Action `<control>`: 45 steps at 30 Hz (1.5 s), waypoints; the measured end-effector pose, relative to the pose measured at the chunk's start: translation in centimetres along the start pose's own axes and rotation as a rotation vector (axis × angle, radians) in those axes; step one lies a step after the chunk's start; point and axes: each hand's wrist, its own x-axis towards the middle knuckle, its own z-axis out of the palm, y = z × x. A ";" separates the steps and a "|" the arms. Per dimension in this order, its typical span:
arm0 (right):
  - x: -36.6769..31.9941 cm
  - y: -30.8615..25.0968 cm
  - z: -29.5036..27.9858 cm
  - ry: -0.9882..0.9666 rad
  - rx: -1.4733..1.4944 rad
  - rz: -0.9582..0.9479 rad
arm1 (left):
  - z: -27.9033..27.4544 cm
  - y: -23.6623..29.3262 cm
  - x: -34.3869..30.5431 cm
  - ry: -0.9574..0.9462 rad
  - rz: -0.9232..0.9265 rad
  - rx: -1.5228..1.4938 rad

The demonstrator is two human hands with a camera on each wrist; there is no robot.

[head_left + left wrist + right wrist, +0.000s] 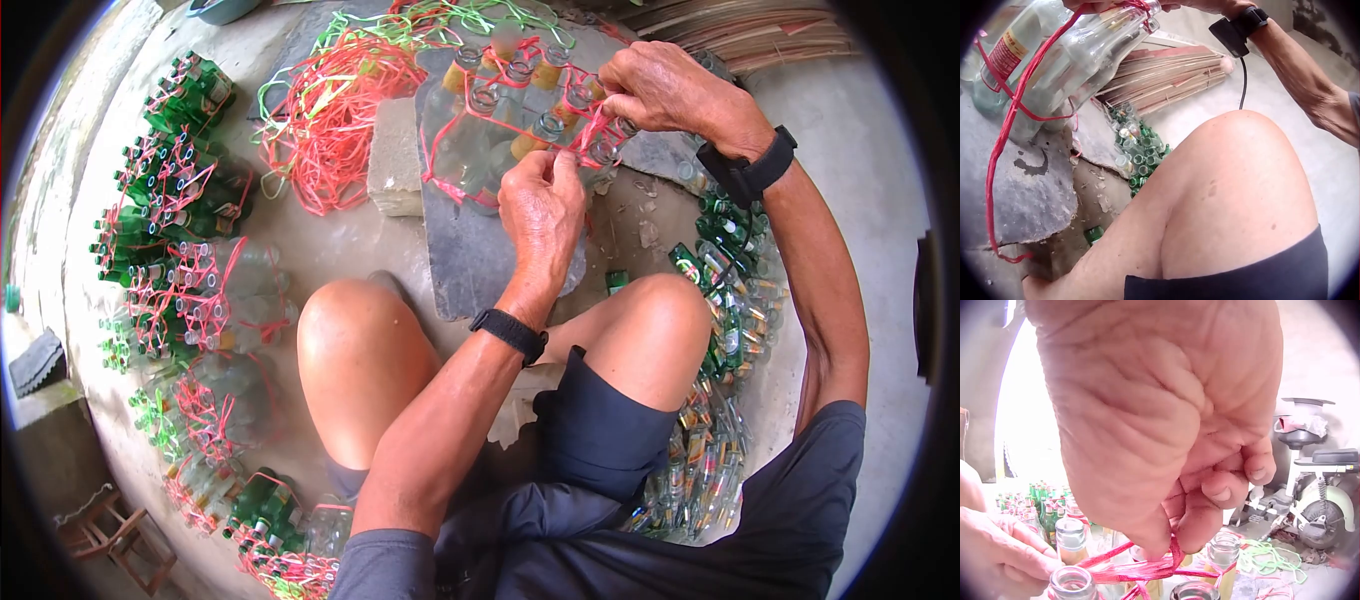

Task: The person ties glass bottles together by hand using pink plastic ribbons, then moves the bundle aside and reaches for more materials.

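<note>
On the grey stone slab point(470, 265) between the person's bare knees lies a cluster of clear glass bottles point(478, 135), some with yellow labels, mouths up toward the head camera. Red plastic string point(455, 190) runs round the cluster and crosses between the necks.

The left grip point(540, 205) sits at the near edge of the cluster, its fingers curled and pinching the string by a bottle neck. The right grip point(665, 90) is at the far right corner; the right wrist view shows its thumb and fingertips clenched on a twisted strand just above the bottle mouths. The two are near each other but not touching.

Just left of the slab stands a concrete block point(395, 160), with a heap of loose red and green string point(330, 110) behind it. Tied bundles of green and clear bottles point(180, 200) line the concrete floor point(850, 200) on the left, and loose bottles point(730, 300) are piled by the right knee. A bundle of thin sticks point(1166, 75) lies beyond the slab.
</note>
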 end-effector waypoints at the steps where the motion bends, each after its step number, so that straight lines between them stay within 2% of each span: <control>1: 0.1 0.5 0.6 0.076 -0.012 -0.034 | 0.1 -0.1 0.0 0.015 0.015 0.001; 2: 0.2 1.0 1.0 0.151 -0.023 -0.068 | 0.2 -0.3 0.1 0.014 0.015 0.000; 5: 0.7 1.6 1.3 0.189 -0.019 -0.033 | 0.2 -0.5 0.1 0.017 0.039 -0.013; 9: 1.4 1.5 1.7 0.190 0.014 -0.060 | 0.2 -0.2 0.1 0.014 0.027 -0.013; 11: 1.8 1.1 1.4 0.101 0.064 0.028 | 0.0 0.0 0.0 0.019 0.024 0.000; 13: 2.0 1.3 2.0 0.118 0.079 0.026 | -0.5 0.8 -0.2 -0.039 -0.044 -0.005; 17: 2.2 1.0 2.5 0.188 0.152 0.015 | -0.1 0.4 -0.1 -0.023 -0.033 -0.030; 24: 3.3 1.3 3.3 0.187 0.281 0.021 | 0.3 -0.1 -0.3 -0.012 -0.026 -0.037; 26: 3.8 1.9 3.8 0.135 0.475 0.024 | 0.4 -0.2 -0.4 -0.002 -0.014 -0.038; 30: 4.4 2.0 3.6 0.123 0.535 -0.024 | 0.4 0.0 -0.3 -0.004 -0.033 -0.025; 38: 4.6 0.5 -0.3 -0.072 0.690 0.047 | 0.5 0.0 -0.4 0.010 -0.040 0.008; 39: 4.9 0.4 -0.6 -0.072 0.691 0.047 | 0.5 0.0 -0.4 0.018 -0.034 -0.016; 41: 5.4 0.2 -1.0 -0.165 0.510 0.067 | 0.6 -0.1 -0.4 0.023 -0.025 -0.038; 45: 6.4 0.8 -0.9 -0.227 0.470 0.010 | 0.4 -0.3 -0.3 0.006 -0.058 -0.047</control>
